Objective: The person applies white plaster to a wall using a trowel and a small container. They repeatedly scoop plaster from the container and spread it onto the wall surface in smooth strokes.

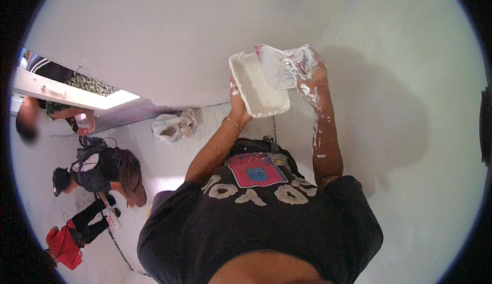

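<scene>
My left hand (237,99) grips the near side of a white, plaster-caked flat tray (256,87), held up in front of the white wall (169,33). My right hand (310,69), smeared with white paste, holds a wide flat plastering blade (274,66) whose edge rests against the tray's far rim. White splashes run down my right forearm. My dark printed shirt fills the lower middle of the view.
A crumpled white sack (174,125) lies on the floor by the wall's foot. At the left, a person in dark clothes (102,174) crouches, with a red bag (64,245) below them. Another person (61,110) stands by a white window frame (66,94).
</scene>
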{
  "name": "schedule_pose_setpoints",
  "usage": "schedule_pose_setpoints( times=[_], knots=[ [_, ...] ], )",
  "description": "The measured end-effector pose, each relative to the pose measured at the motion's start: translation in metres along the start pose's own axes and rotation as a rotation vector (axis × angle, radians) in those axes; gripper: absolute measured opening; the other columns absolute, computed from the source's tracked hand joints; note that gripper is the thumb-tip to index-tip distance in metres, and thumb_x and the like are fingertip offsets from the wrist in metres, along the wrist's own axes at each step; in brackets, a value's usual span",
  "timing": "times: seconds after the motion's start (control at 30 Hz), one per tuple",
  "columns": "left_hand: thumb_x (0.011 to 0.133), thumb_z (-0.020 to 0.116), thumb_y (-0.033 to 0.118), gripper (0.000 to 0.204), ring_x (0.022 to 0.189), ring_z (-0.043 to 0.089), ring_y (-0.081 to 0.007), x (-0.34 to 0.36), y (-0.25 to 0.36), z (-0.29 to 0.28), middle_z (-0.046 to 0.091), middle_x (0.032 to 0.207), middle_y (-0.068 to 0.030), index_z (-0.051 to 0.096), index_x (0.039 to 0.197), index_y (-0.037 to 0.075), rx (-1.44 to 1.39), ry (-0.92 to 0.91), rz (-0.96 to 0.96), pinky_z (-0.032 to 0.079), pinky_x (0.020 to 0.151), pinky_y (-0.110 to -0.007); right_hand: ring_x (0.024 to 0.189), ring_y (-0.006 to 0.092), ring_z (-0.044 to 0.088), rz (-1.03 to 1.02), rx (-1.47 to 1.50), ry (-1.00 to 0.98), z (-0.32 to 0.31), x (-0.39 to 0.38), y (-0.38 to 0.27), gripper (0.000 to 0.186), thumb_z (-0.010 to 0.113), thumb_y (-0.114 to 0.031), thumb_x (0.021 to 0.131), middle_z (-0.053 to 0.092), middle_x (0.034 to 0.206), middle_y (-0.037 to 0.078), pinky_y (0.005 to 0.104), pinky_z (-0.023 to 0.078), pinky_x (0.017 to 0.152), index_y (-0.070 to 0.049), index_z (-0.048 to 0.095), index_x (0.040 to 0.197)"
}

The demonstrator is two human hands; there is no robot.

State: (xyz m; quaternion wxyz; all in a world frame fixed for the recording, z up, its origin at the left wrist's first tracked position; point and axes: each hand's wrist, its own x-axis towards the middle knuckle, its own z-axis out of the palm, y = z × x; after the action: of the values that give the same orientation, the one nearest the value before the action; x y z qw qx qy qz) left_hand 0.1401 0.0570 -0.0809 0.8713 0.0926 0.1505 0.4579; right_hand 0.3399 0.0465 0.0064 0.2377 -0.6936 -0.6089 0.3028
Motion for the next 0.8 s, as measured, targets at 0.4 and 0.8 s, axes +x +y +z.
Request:
schedule_pose_setpoints(
  times=[0.4,0.8],
  knots=[
    [0.087,0.028,0.048,0.051,0.099,0.049,-0.0232,-0.003,-0.023,0.053,0.048,0.111,-0.0089,0.039,0.118,0.01,0.001,-0.062,-0.027,0.041,0.088,-0.039,0.104,0.0341,0.045,-0.356,-0.361,0.208,0.041,-0.057,-0.053,0.044,0.056,-0.02,0.074,0.05,0.107,0.018,0.043,0.035,0.088,0.0,0.045,0.112],
    [0.082,0.021,0.061,0.069,0.108,0.044,-0.0271,0.003,-0.02,0.055,0.039,0.123,-0.012,0.026,0.127,0.009,0.21,-0.056,-0.048,0.038,0.091,-0.041,0.091,0.0251,0.053,-0.088,0.225,0.058,0.021,-0.022,-0.003,0.034,0.058,-0.017,0.076,0.054,0.099,0.014,0.0367,0.043,0.078,0.0,0.049,0.104]
  ],
)
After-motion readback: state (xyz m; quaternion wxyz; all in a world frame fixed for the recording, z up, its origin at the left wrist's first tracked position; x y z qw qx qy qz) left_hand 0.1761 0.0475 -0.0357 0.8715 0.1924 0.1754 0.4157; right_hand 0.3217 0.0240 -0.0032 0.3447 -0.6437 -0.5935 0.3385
